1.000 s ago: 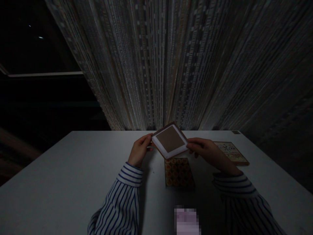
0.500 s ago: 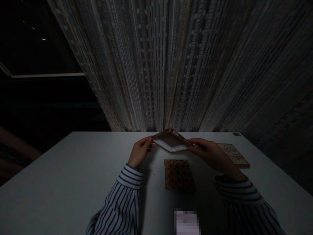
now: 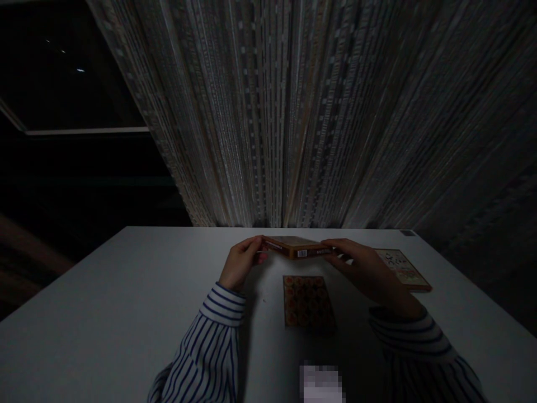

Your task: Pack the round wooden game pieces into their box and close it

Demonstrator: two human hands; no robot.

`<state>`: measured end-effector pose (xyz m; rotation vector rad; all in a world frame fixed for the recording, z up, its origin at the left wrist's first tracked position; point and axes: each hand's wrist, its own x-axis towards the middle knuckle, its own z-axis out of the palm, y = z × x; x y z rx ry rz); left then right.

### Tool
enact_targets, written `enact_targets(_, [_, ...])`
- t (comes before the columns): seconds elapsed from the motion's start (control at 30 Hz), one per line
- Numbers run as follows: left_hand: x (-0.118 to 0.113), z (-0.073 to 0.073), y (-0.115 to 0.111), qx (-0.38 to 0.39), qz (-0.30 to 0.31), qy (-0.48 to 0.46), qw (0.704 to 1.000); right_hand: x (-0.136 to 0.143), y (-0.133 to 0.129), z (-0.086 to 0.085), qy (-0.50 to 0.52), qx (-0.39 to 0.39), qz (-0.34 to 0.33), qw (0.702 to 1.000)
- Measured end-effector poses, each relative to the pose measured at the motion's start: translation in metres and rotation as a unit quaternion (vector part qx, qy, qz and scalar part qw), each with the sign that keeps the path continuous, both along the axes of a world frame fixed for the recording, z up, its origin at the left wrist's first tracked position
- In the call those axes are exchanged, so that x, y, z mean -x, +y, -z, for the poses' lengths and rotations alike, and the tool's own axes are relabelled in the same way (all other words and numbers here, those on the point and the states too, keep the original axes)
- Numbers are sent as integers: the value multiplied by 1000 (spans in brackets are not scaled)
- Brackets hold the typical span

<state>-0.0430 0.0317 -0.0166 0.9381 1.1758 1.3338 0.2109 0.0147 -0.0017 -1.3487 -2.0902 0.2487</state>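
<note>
Above the table I hold a shallow brown cardboard box half level, its printed sides with a white barcode label facing me and its hollow side turned down. My left hand pinches its left corner, and my right hand grips the right corner. Below it on the table lies a flat block of several round wooden pieces with red marks, set close together in rows. Beyond my right wrist rests a flat box part with dark brush lettering on a pale top, partly covered by my hand.
The white table runs back to a hanging striped curtain. A small dark patch sits at its far right corner. Near the front edge is a blurred-out pale object. The room is dim.
The box half has turned over in my hands: its white-edged hollow inside faced me before, and now its outer sides and flat top show. Both hands keep their grip in nearly the same place.
</note>
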Motion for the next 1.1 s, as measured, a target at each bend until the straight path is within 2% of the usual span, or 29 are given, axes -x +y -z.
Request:
enact_targets(0.2, [0, -2, 0, 15, 5, 8, 1000, 2, 0, 2, -12, -26, 9, 1000])
enact_targets(0.57, [-1, -3, 0, 23, -15, 17, 999, 3, 2, 4, 2, -64, -34, 997])
enact_targets(1.1, [1, -6, -2, 11, -1, -1, 1000, 3, -1, 1, 28, -79, -41, 996])
